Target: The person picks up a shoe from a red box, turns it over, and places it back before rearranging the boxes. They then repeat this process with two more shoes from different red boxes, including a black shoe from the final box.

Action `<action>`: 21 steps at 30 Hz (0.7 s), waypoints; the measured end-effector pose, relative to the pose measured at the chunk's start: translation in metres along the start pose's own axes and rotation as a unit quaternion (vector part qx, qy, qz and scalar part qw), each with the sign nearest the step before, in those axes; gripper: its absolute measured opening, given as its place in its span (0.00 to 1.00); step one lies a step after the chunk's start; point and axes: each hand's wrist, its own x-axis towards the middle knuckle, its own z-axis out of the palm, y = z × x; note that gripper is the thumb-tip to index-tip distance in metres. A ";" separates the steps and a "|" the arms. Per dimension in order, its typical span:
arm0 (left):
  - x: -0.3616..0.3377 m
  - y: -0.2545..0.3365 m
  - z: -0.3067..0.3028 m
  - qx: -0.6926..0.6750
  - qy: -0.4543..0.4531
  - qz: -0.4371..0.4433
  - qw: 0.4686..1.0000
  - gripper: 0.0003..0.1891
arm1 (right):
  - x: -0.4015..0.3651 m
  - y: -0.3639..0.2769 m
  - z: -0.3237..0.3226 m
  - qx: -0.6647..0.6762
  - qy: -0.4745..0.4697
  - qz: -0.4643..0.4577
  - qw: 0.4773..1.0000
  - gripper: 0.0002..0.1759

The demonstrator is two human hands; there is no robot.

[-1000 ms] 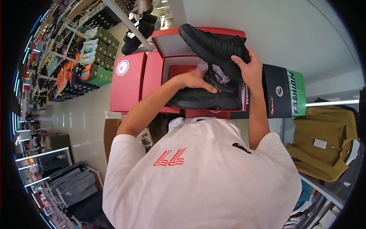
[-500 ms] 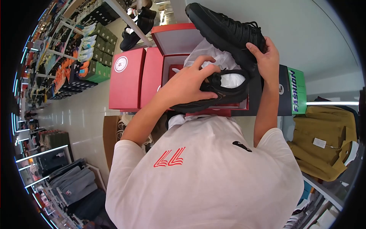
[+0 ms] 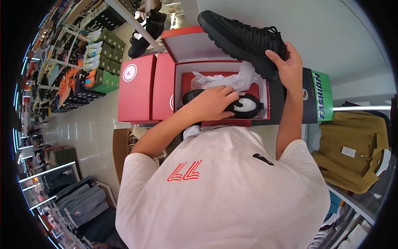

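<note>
Left hand (image 3: pixel 211 103) closed over one black sneaker (image 3: pixel 246 112) lying in the open red shoebox (image 3: pixel 226 123); right hand (image 3: pixel 290 68) pinches the raised second sneaker (image 3: pixel 240 35) at its heel end, a hold likely to slip.

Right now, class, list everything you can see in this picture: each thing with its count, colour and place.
open box: 1, red, before the person, lid up
boxed shoe: 1, black, lying in the open box
tissue paper: 1 sheet, white, crumpled in the open box
raised shoe: 1, black, above the open box
closed boxes: 2, red, left of the open box
printed box: 1, black and green, right of the open box
jacket: 1, olive, far right, tagged
shelf shoes: 1 pair, black, upper shelf
T-shirt: 1, white, on the person
left hand: on the boxed shoe
right hand: gripping the raised shoe
</note>
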 end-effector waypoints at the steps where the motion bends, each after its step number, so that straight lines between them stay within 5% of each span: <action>1: -0.003 0.000 -0.002 -0.048 0.018 -0.010 0.999 0.31 | -0.001 -0.002 0.003 0.011 0.015 -0.012 1.000 0.16; 3: -0.005 0.004 -0.013 -0.085 0.002 -0.057 0.995 0.37 | 0.000 -0.003 0.004 0.023 0.027 -0.027 0.999 0.17; 5: -0.006 -0.003 -0.010 -0.114 0.106 -0.149 0.976 0.42 | 0.003 0.000 0.003 0.038 0.023 -0.049 0.998 0.18; 7: -0.003 -0.024 -0.006 -0.094 0.030 -0.289 0.952 0.44 | 0.004 -0.004 0.003 0.073 0.013 -0.058 0.996 0.18; 9: 0.004 -0.053 0.002 -0.084 -0.071 -0.313 0.943 0.45 | 0.005 -0.004 0.004 0.107 0.001 -0.068 0.992 0.18; 15: -0.001 -0.039 -0.013 -0.093 -0.168 -0.197 0.961 0.52 | 0.013 0.021 0.006 0.316 -0.050 -0.050 0.946 0.18; 17: -0.003 -0.036 -0.019 -0.085 -0.149 -0.182 0.968 0.54 | 0.011 0.025 0.016 0.451 -0.059 -0.013 0.890 0.18; 19: -0.005 -0.040 -0.022 -0.198 -0.183 -0.233 0.934 0.50 | 0.013 0.058 0.015 0.438 -0.092 -0.023 0.894 0.27; 21: -0.012 -0.064 -0.008 -0.261 -0.073 -0.253 0.929 0.41 | 0.013 0.075 0.020 0.681 -0.139 0.047 0.717 0.30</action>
